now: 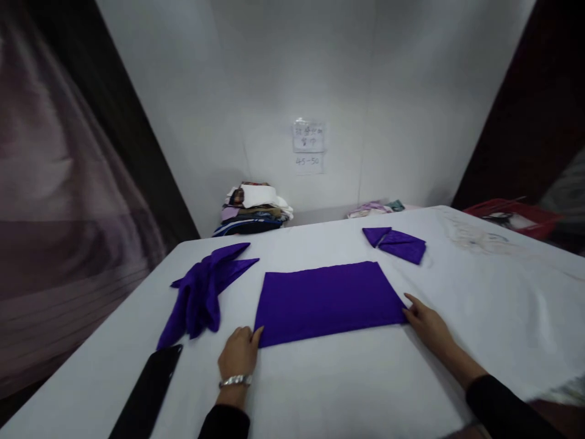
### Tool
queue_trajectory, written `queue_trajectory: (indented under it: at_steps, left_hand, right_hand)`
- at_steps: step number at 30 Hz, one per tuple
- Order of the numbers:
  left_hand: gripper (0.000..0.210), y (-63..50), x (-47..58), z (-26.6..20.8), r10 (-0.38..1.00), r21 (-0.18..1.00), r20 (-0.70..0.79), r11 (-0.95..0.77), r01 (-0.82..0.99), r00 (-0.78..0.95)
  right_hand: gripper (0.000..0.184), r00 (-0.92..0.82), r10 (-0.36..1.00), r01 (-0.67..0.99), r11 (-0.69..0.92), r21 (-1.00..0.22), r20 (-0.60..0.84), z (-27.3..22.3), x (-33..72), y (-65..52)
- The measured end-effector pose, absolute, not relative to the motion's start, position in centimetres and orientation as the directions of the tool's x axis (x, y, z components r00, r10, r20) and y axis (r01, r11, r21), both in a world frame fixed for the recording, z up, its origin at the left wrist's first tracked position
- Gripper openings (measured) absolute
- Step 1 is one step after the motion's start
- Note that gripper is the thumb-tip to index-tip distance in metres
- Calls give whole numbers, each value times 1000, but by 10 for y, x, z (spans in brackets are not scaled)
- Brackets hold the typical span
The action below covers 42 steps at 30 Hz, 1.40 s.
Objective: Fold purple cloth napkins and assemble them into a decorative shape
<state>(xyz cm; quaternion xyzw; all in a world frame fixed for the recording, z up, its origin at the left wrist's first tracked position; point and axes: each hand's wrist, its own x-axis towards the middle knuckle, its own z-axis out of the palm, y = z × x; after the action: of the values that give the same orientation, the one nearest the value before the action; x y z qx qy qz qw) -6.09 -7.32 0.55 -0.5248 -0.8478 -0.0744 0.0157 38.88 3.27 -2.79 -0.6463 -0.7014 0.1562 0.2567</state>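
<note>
With my left hand (238, 353) and right hand (427, 323) well apart, I'm pinching the purple cloth (324, 302) by its near corners mid-table (347, 381), apparently squaring it; moving on calls for level edges.

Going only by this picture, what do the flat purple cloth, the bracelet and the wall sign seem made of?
Flat purple cloth: smooth, mostly matte fabric; slightly wavy edge, fibre unclear.
Bracelet: likely polished metal; silvery glints.
Wall sign: probably paper; pale flat sheet, handwritten marks, finish unclear.

- A rectangular, plain purple cloth (326, 302) looks smooth.
- It lies flat on the white tabletop (347, 384), its long edges running left to right.
</note>
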Motion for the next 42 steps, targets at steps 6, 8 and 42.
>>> queue_trajectory:
  at_steps: [6,8,42]
  left_hand:
    - [39,-70,-67,7,900,138,24,429,893,-436]
    - [39,-70,-67,9,895,155,0,440,885,-445]
    - [45,-58,-28,14,923,115,303,214,970,-239]
  right_hand:
    - [49,-23,985,830,113,-545,170,-27,386,31]
    - [48,-19,983,834,115,-539,181,-27,386,31]
    - [44,-352,831,807,503,-311,430,-11,316,23]
